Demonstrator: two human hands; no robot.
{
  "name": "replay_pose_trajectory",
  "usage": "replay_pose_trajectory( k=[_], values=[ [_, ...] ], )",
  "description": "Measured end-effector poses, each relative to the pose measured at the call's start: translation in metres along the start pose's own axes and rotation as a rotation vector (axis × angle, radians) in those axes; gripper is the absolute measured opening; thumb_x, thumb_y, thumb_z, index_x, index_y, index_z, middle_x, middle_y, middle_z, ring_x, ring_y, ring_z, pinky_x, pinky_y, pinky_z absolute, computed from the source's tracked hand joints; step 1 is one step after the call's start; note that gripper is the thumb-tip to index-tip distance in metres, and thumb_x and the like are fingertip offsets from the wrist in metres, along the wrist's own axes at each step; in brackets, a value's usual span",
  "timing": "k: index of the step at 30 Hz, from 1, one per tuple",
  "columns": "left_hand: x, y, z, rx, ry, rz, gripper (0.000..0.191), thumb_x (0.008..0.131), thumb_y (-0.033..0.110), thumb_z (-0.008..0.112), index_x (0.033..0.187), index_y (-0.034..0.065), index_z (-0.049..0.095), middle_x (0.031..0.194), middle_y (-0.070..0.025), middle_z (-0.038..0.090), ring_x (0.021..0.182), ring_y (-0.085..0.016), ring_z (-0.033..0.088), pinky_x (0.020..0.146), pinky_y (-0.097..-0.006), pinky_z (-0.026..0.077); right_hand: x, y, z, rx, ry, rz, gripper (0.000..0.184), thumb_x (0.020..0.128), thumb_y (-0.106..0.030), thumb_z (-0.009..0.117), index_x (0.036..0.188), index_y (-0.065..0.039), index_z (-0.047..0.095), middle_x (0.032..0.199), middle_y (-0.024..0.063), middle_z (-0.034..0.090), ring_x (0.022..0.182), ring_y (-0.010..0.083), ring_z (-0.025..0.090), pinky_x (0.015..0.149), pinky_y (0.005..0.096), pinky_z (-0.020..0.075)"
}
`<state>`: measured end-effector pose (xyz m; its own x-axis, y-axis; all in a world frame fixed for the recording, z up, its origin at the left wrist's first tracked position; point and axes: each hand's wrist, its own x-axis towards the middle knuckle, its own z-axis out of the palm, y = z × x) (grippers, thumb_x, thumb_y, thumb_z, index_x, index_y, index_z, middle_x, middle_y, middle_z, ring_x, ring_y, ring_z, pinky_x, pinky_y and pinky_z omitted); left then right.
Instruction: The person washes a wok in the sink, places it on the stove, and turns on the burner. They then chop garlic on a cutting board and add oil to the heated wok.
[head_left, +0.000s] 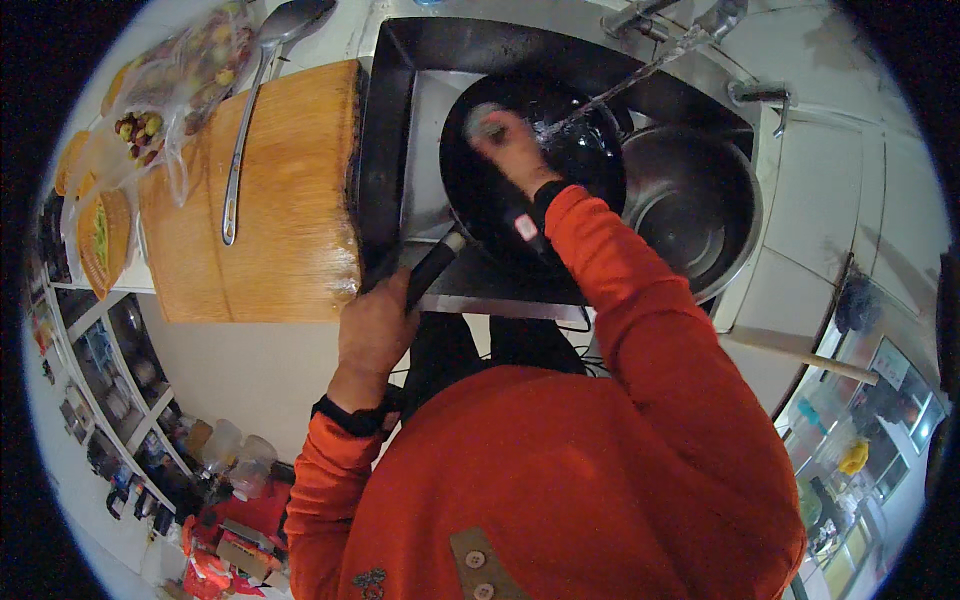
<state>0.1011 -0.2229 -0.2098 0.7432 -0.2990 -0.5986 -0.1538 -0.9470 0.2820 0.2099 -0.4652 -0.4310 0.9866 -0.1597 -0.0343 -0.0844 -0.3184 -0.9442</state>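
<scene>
My left hand (375, 322) is closed around the dark handle (435, 270) of a black wok (487, 199) that sits tilted in the sink (429, 150). Inside the wok, my right hand (517, 150) presses a small greyish scrubbing pad (482, 120) against the surface; motion blurs both. A stream of water (622, 82) falls from the metal faucet (724, 22) into the wok, beside my right fingers. Just right of the wok, a large stainless steel pot (694, 202) stands in the sink.
Left of the sink lies a thick wooden cutting board (300, 187) with a long metal serving spoon (251, 135) across it. Beyond are a clear plastic bag of small fruits (214, 64) and an orange basket (105, 251). A wooden stick (832, 365) juts past the counter at right.
</scene>
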Motion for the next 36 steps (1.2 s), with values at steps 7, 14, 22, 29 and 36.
replay_pose_trajectory(
  k=[7, 14, 22, 29, 36],
  values=[
    [0.002, -0.001, -0.001, -0.007, 0.009, 0.008, 0.049, 0.073, 0.014, 0.066, 0.12, 0.0107, 0.053, 0.098, -0.0181, 0.066, 0.085, -0.037, 0.064, 0.074, -0.0455, 0.052, -0.034, 0.041, -0.099, -0.88, -0.588, 0.299, 0.038, 0.077, -0.02, 0.07, 0.11, -0.007, 0.06, 0.112, 0.0148, 0.061, 0.105, 0.0324, 0.058, 0.089, 0.0383, 0.0465],
    [0.001, -0.002, 0.0, 0.014, -0.013, 0.012, 0.049, 0.074, 0.015, 0.067, 0.12, 0.0095, 0.053, 0.096, -0.0187, 0.066, 0.084, -0.037, 0.064, 0.073, -0.0454, 0.052, 0.018, 0.014, -0.023, 0.217, -0.22, 0.116, 0.041, 0.08, -0.029, 0.069, 0.112, -0.005, 0.059, 0.104, 0.0094, 0.065, 0.098, 0.0263, 0.061, 0.085, 0.0353, 0.049],
    [0.0, 0.001, -0.001, 0.046, 0.085, 0.087, 0.039, 0.077, 0.018, 0.066, 0.112, 0.0085, 0.052, 0.09, -0.0143, 0.066, 0.077, -0.034, 0.065, 0.066, -0.0436, 0.052, -0.039, 0.015, -0.148, -1.067, -0.569, -0.379, 0.018, 0.086, -0.023, 0.055, 0.097, -0.01, 0.062, 0.097, 0.0074, 0.063, 0.084, 0.0228, 0.059, 0.072, 0.0381, 0.0482],
    [-0.003, -0.001, 0.001, 0.05, 0.04, 0.067, 0.041, 0.076, 0.017, 0.067, 0.114, 0.0092, 0.052, 0.089, -0.0148, 0.065, 0.079, -0.034, 0.065, 0.067, -0.0428, 0.053, -0.026, 0.033, -0.151, -1.109, -0.564, -0.416, 0.028, 0.086, -0.018, 0.056, 0.112, -0.008, 0.062, 0.102, 0.0156, 0.063, 0.098, 0.0314, 0.06, 0.084, 0.0403, 0.0486],
    [0.001, -0.004, 0.002, -0.037, 0.026, 0.028, 0.047, 0.072, 0.014, 0.066, 0.117, 0.0076, 0.054, 0.091, -0.017, 0.066, 0.082, -0.037, 0.064, 0.071, -0.0458, 0.051, -0.04, -0.017, -0.067, -0.566, -0.524, -0.226, 0.032, 0.09, -0.014, 0.045, 0.12, -0.008, 0.054, 0.113, 0.0169, 0.057, 0.105, 0.0343, 0.057, 0.091, 0.043, 0.0458]
  ],
)
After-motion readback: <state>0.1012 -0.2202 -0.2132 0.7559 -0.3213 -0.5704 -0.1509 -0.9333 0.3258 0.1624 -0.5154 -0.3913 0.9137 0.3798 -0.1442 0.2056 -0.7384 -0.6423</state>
